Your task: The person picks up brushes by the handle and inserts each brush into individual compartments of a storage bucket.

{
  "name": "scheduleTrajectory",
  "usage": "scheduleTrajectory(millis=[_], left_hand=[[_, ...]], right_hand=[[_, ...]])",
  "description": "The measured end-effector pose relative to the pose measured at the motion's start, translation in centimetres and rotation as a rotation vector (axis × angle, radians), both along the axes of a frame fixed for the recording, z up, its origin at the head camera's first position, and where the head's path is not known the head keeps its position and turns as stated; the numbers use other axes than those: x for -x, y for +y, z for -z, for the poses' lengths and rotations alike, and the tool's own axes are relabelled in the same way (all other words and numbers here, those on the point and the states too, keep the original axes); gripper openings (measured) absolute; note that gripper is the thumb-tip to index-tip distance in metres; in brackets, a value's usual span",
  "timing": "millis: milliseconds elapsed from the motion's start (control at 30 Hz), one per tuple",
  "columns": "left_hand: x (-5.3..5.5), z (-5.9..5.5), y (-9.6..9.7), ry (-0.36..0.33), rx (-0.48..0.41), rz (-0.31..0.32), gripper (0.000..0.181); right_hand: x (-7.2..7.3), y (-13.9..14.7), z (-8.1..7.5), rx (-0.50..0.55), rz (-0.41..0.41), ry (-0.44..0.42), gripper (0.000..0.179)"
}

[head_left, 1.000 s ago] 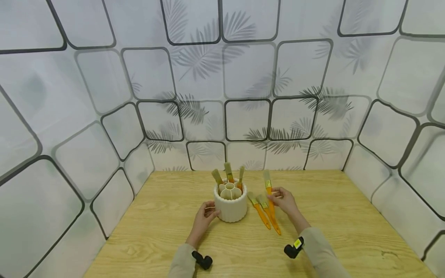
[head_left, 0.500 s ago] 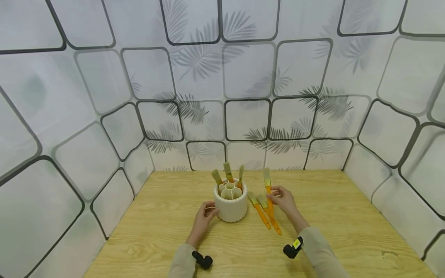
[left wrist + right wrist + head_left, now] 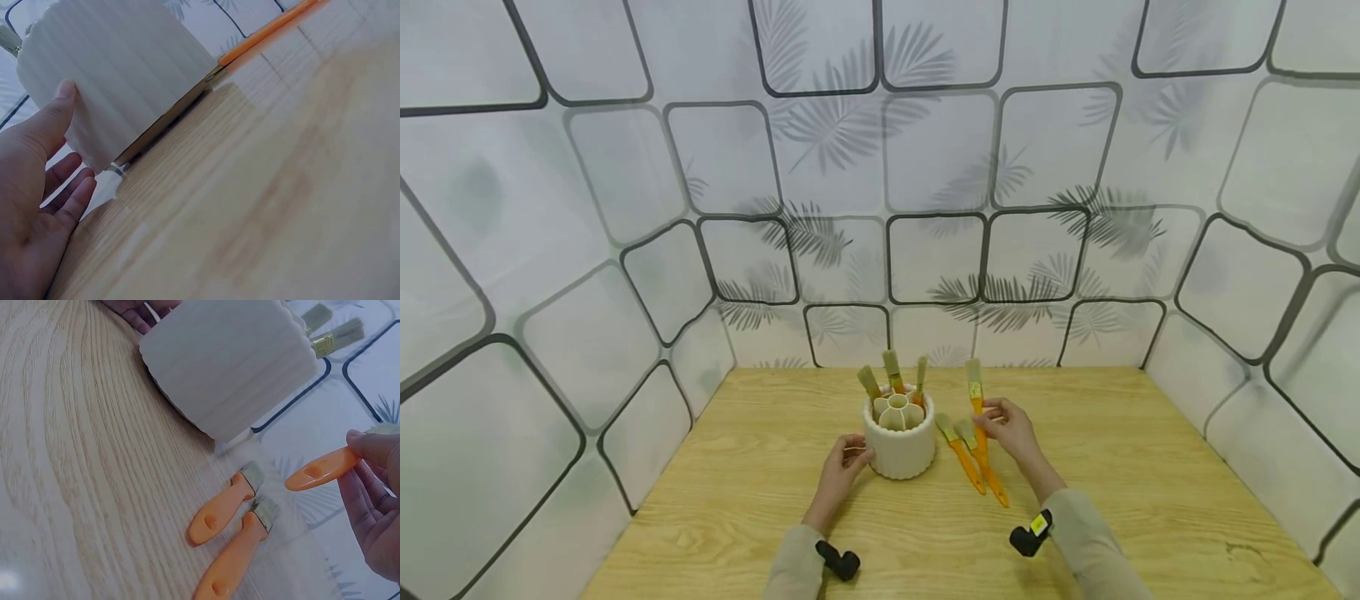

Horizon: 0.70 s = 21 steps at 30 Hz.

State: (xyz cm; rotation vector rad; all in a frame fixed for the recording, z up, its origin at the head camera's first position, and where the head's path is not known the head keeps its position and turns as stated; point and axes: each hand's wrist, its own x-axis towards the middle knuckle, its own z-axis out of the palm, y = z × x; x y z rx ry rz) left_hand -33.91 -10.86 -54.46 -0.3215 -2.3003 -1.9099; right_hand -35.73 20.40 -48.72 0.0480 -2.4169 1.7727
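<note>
My right hand [image 3: 1009, 429] pinches a paintbrush [image 3: 976, 392] by its orange handle, bristles up. In the right wrist view its handle end [image 3: 319, 470] sticks out below the thumb, apart from the table. My left hand [image 3: 840, 471] rests against the left side of a white ribbed brush holder [image 3: 901, 450]. In the left wrist view its thumb [image 3: 62, 103] lies on the holder's wall, with the fingers loosely bent by the lower edge. Three paintbrushes [image 3: 892, 367] stand bristles-up in the holder's petal-shaped compartments. Two more orange-handled paintbrushes [image 3: 966, 467] lie on the table, between the holder and my right hand.
The wooden table [image 3: 700, 517] meets patterned white curtain walls [image 3: 932, 258] at the back and both sides. A small black wrist camera [image 3: 838, 562] sits on the left sleeve, another camera [image 3: 1030, 537] on the right sleeve.
My right hand has shifted slightly up and to the left with the paintbrush. The left hand and the holder stay in place.
</note>
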Motion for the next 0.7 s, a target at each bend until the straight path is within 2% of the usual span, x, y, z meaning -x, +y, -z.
scheduleTrajectory(millis=[133, 333, 433, 567, 700], left_hand=[[0.8, 1.2, -0.1, 0.011, 0.000, -0.004, 0.038], [0.8, 1.4, -0.1, -0.007, 0.001, -0.016, 0.046], [0.8, 1.4, -0.1, 0.003, -0.001, -0.002, 0.045], [0.6, 1.0, -0.1, 0.012, -0.017, 0.022, 0.041], [-0.3, -0.5, 0.1, 0.011, -0.031, 0.041, 0.036]], right_hand=[[-0.1, -0.2, -0.4, -0.001, -0.007, 0.012, 0.040], [-0.2, -0.6, -0.8, 0.009, -0.010, 0.025, 0.038], [-0.2, -0.6, -1.0, 0.003, -0.017, 0.039, 0.038], [-0.2, -0.7, -1.2, 0.008, -0.018, 0.048, 0.039], [-0.3, -0.8, -1.3, 0.010, -0.022, 0.056, 0.040]])
